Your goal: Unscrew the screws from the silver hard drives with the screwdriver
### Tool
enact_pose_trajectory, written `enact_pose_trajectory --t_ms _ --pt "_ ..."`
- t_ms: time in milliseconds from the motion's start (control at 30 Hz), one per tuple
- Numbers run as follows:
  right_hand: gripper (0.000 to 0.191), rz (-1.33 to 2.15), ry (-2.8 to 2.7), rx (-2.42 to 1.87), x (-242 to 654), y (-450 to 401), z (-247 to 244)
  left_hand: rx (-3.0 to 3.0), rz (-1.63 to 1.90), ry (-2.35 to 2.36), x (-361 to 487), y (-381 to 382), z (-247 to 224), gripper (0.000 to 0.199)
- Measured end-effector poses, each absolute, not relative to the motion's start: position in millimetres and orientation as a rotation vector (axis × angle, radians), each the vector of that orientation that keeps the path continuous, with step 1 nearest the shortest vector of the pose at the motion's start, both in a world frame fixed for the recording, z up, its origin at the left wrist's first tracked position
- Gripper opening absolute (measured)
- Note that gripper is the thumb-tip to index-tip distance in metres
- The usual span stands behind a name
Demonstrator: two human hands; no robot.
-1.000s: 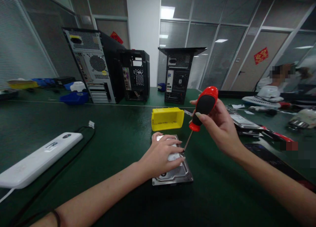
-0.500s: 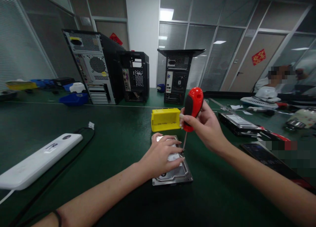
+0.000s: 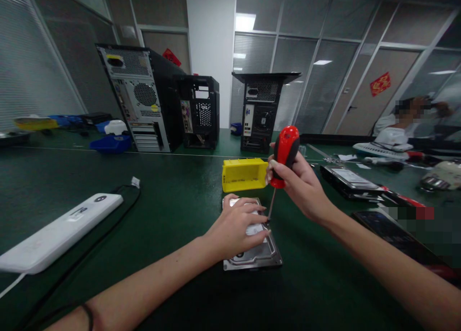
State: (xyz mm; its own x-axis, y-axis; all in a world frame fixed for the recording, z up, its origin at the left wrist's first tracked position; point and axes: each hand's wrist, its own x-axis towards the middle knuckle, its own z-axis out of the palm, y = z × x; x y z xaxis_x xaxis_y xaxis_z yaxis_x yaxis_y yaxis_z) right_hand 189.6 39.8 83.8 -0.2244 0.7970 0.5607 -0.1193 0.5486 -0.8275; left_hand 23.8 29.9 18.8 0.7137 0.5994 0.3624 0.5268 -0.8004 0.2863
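Observation:
A silver hard drive (image 3: 261, 254) lies flat on the green table in front of me. Across its top rests my left hand (image 3: 239, 223), fingers spread and open, hiding much of the drive's white label. My right hand (image 3: 300, 177) is closed around the handle of a red and black screwdriver (image 3: 286, 151), held nearly upright with a slight tilt. Its thin shaft runs down to the drive's right edge, close to my left fingertips. Whatever sits under the tip is too small to make out. Just behind the drive stands a yellow plastic bin (image 3: 245, 175).
Three computer cases stand at the back, the largest a black tower (image 3: 144, 98). On the left lie a white power strip (image 3: 68, 230) with its cable and a blue bin (image 3: 111, 143). Another hard drive (image 3: 351, 177) and a dark phone-like slab (image 3: 392, 235) are at right. A person sits beyond.
The screwdriver handle has turned in my right hand, its black grip patch now facing right instead of left. My left hand stays on the hard drive. The view has shifted slightly.

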Motion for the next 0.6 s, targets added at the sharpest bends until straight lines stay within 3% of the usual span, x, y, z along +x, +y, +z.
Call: enact_pose_trajectory --t_ms 300,433,600 --pt "0.033 0.895 -1.55 -0.623 185.2 36.0 87.4 2.778 0.67 0.915 24.2 30.1 19.5 0.025" --pt "0.023 0.992 -1.491 -0.573 184.9 36.4 83.1 2.782 0.673 0.904 24.2 29.4 19.8 0.025" --pt "0.027 1.023 -1.526 -0.555 186.4 38.2 80.7 2.766 0.681 0.899 24.2 28.6 20.7 0.025"
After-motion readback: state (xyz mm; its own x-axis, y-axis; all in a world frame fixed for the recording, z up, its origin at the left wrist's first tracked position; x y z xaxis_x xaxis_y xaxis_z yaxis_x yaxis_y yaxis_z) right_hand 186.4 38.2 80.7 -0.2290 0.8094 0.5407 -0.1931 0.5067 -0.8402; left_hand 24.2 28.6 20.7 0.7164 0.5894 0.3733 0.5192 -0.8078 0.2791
